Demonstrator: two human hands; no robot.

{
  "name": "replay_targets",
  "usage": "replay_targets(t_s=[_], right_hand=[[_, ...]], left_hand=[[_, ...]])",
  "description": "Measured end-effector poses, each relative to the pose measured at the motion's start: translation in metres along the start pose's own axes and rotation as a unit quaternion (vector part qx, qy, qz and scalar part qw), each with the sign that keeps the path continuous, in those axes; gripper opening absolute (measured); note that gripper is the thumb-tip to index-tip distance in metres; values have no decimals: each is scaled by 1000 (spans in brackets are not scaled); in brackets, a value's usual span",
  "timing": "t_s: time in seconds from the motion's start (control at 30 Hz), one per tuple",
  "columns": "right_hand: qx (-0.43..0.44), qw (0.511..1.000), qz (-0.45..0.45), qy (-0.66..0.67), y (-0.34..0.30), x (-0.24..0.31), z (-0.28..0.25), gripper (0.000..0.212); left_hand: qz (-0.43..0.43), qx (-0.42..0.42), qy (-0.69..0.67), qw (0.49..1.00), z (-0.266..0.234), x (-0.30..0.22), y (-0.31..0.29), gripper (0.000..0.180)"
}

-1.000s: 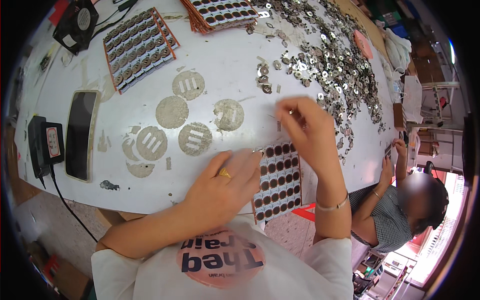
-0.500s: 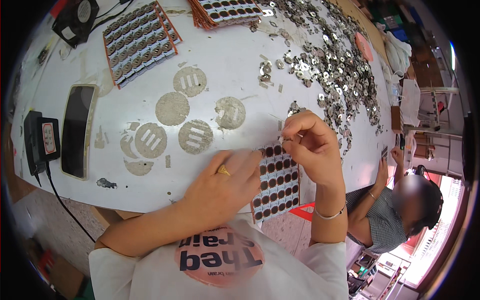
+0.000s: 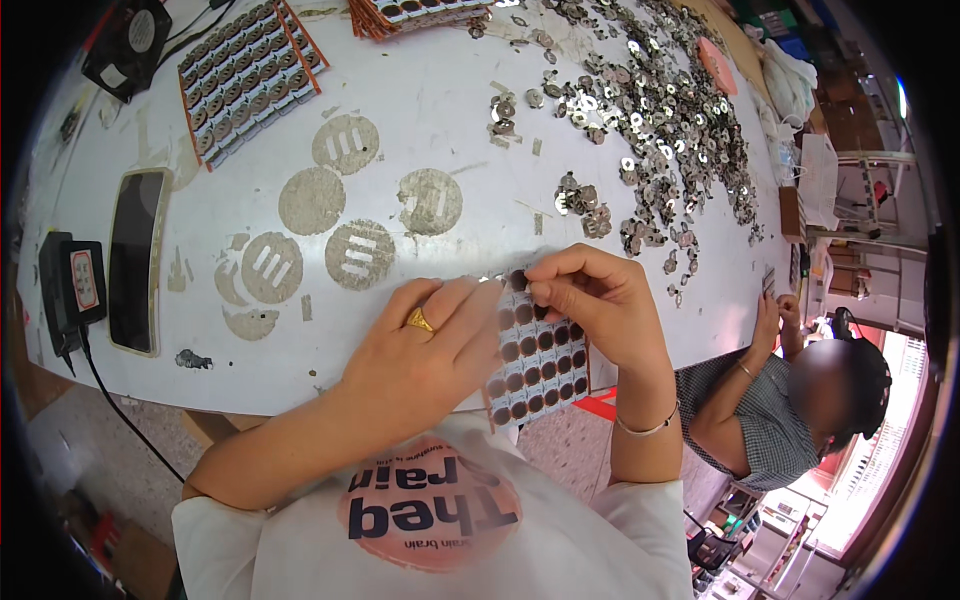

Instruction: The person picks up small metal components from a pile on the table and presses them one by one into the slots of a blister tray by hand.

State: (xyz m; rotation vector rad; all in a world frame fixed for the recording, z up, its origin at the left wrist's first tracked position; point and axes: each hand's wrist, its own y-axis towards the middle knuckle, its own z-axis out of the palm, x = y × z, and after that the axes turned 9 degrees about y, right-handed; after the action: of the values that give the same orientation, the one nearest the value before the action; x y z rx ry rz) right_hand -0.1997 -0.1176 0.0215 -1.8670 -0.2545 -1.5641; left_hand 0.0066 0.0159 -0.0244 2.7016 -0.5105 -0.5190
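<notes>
A flat sheet (image 3: 538,365) with rows of dark round spots and an orange edge lies at the table's front edge, its lower part sticking out past it. My left hand (image 3: 430,335), with a gold ring, is closed at the sheet's upper left side, fingers curled against it. My right hand (image 3: 605,305) is pinched over the sheet's top row. Whatever sits between its thumb and forefinger is too small and hidden to name. Just beyond the right hand lies a little cluster of small metal pieces (image 3: 583,205).
A wide heap of small metal pieces (image 3: 650,120) covers the right side. Sheets bearing round pieces (image 3: 245,80) and a stack of sheets (image 3: 420,15) lie far off. A phone (image 3: 138,260), black adapter (image 3: 75,290) and small fan (image 3: 127,48) stand left. Another person (image 3: 770,410) sits at right.
My right hand has come left and down onto the sheet's top row, uncovering the metal cluster behind it. The left hand stays by the sheet. The whole view has shifted slightly.
</notes>
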Motion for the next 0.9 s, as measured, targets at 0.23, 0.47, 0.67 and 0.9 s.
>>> replay_targets(t_s=[0.23, 0.47, 0.67, 0.9], right_hand=[[-23, 991, -59, -117, 1, -2, 13, 10], [-13, 984, -108, -139, 2, -5, 15, 11], [-68, 977, -93, -179, 0, -8, 19, 16], [-75, 946, -173, -262, -9, -14, 25, 18]], left_hand=[[-10, 11, 1, 1000, -3, -3, 2, 51], [9, 36, 51, 998, -6, -7, 1, 58], [15, 51, 73, 996, -6, -10, 0, 55], [14, 57, 61, 996, -8, -10, 1, 54]])
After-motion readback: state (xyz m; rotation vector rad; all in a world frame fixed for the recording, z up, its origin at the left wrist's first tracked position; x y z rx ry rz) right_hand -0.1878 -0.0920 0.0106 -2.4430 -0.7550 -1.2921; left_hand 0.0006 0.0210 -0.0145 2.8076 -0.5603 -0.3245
